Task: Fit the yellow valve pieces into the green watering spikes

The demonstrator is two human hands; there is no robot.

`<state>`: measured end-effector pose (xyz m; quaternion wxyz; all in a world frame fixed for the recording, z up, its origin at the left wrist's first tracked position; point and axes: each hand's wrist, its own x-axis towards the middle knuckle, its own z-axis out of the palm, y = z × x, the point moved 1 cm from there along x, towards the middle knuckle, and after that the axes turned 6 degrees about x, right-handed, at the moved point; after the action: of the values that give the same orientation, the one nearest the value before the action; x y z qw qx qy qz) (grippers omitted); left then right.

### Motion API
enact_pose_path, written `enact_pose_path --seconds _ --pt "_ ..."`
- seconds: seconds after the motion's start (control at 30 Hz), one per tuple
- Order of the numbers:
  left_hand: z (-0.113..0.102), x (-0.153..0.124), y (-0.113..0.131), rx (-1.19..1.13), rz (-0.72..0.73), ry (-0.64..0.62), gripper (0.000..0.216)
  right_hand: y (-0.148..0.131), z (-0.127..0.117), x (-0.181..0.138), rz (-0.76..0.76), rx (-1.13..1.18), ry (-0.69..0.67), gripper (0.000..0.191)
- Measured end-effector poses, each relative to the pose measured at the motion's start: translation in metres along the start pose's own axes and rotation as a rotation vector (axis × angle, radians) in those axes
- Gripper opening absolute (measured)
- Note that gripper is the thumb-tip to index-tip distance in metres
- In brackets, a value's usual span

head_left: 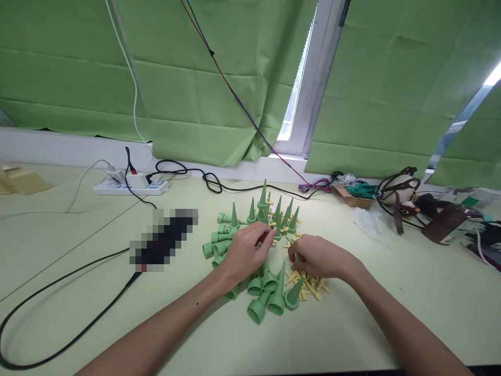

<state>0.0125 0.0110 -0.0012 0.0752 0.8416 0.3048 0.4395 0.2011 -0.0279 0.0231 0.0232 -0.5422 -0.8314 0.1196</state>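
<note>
left hand (249, 245): curled over green cones (269, 281), cannot tell if pinching; right hand (319, 254), at its three o'clock: curled by yellow pegs (312, 290), likewise cannot tell

The pale table (219, 347) is bearing green cones (276, 302), some standing, others lying, with yellow pieces (313, 290) lying beside them; a power strip (109, 189), black cable (132, 280), blurred dark object (168, 240) and open carton (355, 200) are also resting there
</note>
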Motion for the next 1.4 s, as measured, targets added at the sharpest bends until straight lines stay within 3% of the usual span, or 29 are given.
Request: enact_pose_path --seconds 0.23,0.4,0.57,0.77,1.07,1.4 --pt "-0.001 -0.001 0.0 0.009 -0.005 -0.007 0.021 -0.007 0.003 0.003 -0.019 -0.079 0.014 0.011" --pt "0.0 0.001 -0.001 0.042 -0.008 -0.079 0.018 -0.006 0.0 0.011 -0.053 -0.031 0.189 0.012" --pt "-0.001 0.002 -0.001 0.095 -0.015 -0.159 0.013 -0.004 -0.001 0.022 -0.125 0.189 0.454 0.008" --pt "-0.001 0.0 -0.001 0.161 0.014 -0.263 0.009 -0.005 0.017 0.022 -0.2 0.539 0.628 0.008" --pt "0.002 -0.001 -0.003 0.193 0.049 -0.302 0.013 -0.007 0.03 0.015 -0.263 0.562 0.64 0.012" --pt "0.003 0.0 -0.009 0.206 0.039 -0.275 0.018 -0.004 0.027 0.015 -0.269 0.521 0.636 0.013"
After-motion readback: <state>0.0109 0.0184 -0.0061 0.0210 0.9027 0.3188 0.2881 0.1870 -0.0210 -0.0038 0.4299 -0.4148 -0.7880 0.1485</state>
